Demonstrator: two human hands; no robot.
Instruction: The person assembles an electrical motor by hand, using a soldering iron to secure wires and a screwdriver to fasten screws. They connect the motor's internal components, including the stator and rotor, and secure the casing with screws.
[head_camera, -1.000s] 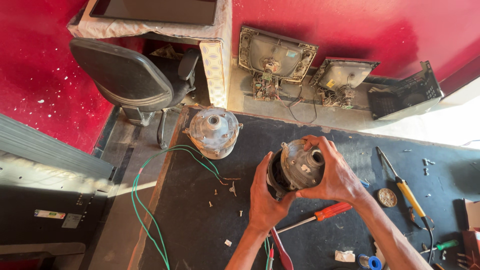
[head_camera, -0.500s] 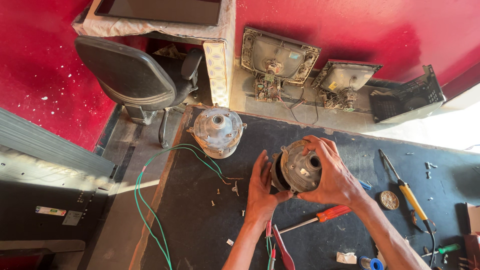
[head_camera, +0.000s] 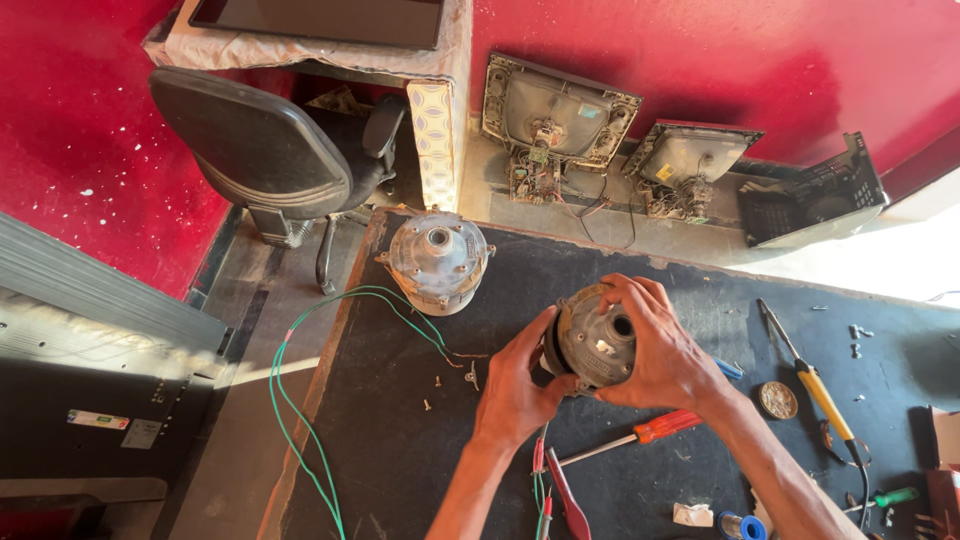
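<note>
A black workbench (head_camera: 400, 440) is carrying a round grey motor housing (head_camera: 438, 260) near its far left corner. Loose screws (head_camera: 437, 382) are lying beside a green wire (head_camera: 300, 420) trailing over the edge. An orange-handled screwdriver (head_camera: 640, 437), yellow-handled pliers (head_camera: 810, 380) and a round metal disc (head_camera: 777, 400) are resting toward the right.

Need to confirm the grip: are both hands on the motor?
Touching. The head view shows the left hand cupping the motor on its left side and the right hand wrapped over its right.
</note>
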